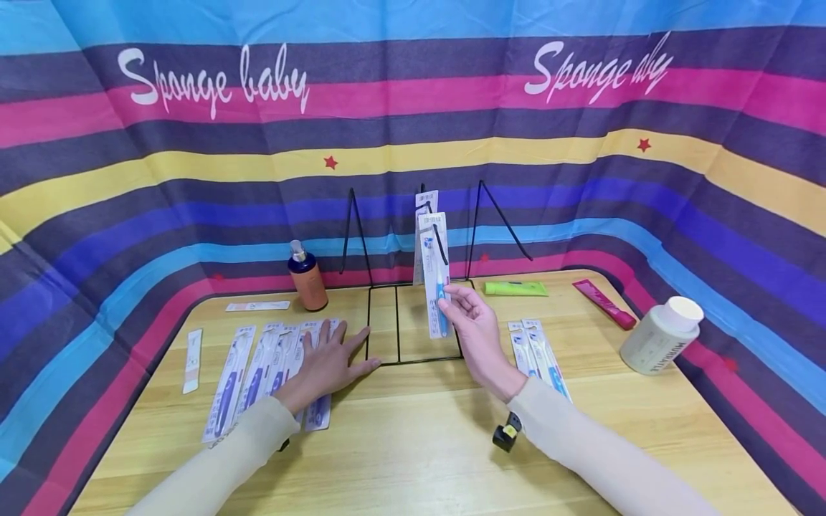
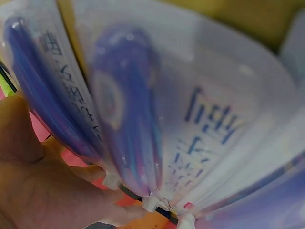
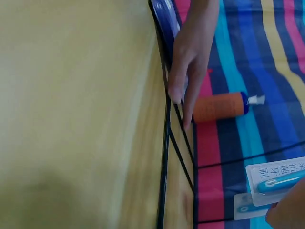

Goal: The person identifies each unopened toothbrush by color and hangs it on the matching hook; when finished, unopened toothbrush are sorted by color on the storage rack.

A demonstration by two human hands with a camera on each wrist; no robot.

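Note:
My right hand pinches the lower part of a packaged blue toothbrush between thumb and fingers. The top of this pack is at a hook of the black wire rack. Behind it hangs another toothbrush pack, partly hidden. With fingers spread, my left hand rests over the packs at the right end of a row of packaged purple toothbrushes. Close up in the left wrist view, a purple handle shows through its clear blister. Blue toothbrush packs also appear at the right wrist view's lower corner.
Behind the left hand stands a dark blue bottle with an orange label. Two slim white packets lie at the left. Blue toothbrush packs, a green tube, a pink tube and a white bottle occupy the right side.

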